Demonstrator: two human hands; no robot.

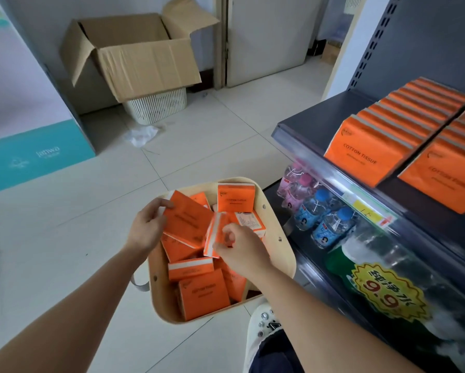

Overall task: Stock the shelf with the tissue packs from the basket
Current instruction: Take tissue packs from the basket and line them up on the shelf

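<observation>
Right hand pinches one tissue pack; left hand apparently grips a second pack. Lift both clear of basket, labels facing forward for shelf.

Pale tiled floor: cream oval basket stands near centre. White lattice plastic bin far left by the wall, with an open brown cardboard box on top. Crumpled clear plastic just near of the bin. Teal carton at left.

Dark grey metal shelf, right: two rows of orange tissue packs, upright, side by side. Lower shelf board: small clear bottles with pink and blue caps, large clear water jugs nearer.
</observation>
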